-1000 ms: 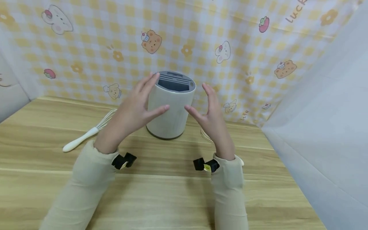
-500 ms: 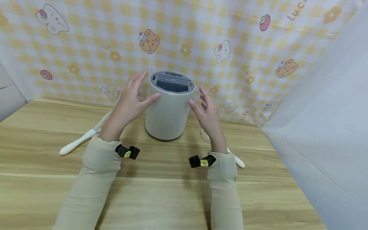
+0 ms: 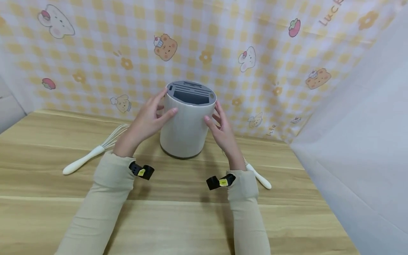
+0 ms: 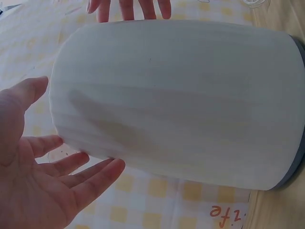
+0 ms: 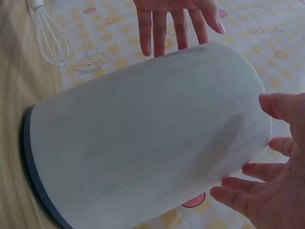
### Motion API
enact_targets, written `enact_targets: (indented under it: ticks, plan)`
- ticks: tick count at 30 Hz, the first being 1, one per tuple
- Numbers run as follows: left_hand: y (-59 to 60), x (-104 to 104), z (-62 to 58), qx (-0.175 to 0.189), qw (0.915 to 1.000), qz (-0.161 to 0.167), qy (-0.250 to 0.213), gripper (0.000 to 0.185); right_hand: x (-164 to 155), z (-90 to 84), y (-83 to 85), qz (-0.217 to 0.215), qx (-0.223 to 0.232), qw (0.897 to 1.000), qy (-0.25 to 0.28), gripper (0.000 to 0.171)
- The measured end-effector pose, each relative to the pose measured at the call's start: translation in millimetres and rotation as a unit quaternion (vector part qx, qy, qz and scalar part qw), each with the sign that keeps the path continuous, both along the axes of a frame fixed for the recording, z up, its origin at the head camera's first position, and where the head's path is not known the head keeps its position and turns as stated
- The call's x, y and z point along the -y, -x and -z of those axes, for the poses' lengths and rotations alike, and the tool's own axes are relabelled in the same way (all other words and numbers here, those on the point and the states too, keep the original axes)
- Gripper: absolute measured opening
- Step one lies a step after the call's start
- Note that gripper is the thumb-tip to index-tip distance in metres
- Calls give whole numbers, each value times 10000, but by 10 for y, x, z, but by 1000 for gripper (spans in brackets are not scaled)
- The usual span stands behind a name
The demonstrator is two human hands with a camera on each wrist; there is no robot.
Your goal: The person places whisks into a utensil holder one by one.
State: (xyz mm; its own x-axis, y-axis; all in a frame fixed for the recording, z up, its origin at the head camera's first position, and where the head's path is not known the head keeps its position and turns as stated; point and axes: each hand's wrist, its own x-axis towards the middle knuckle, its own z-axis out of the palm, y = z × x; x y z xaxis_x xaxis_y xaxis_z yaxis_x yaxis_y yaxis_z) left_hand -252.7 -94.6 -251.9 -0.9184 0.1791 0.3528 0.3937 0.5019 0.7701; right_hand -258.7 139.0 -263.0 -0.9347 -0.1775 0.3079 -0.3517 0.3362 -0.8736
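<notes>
Toward the white holder [image 3: 187,129] between them, the left hand [image 3: 146,120] and right hand [image 3: 226,132] have drawn in, fingers spread, fingertips seemingly touching its sides. Reaching looks done, but it stands unlifted on the table [image 3: 178,216]; a whisk [image 3: 95,152] lies outside the left hand.

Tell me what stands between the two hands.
The holder stands between the left hand and the right hand; the head view shows it, and so do both wrist views.
</notes>
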Motion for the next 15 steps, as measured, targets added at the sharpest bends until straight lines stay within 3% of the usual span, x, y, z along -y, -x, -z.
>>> enact_targets:
  ticks: [10, 15]
  plan:
    - [43, -33, 21, 68, 9996, 258, -53, 79, -46, -14, -5, -110, -89, 9999, -75, 66]
    - [53, -42, 52, 26, 9994, 308, 164, 84, -36, -10, 3, -238, 46, 9996, -121, 66]
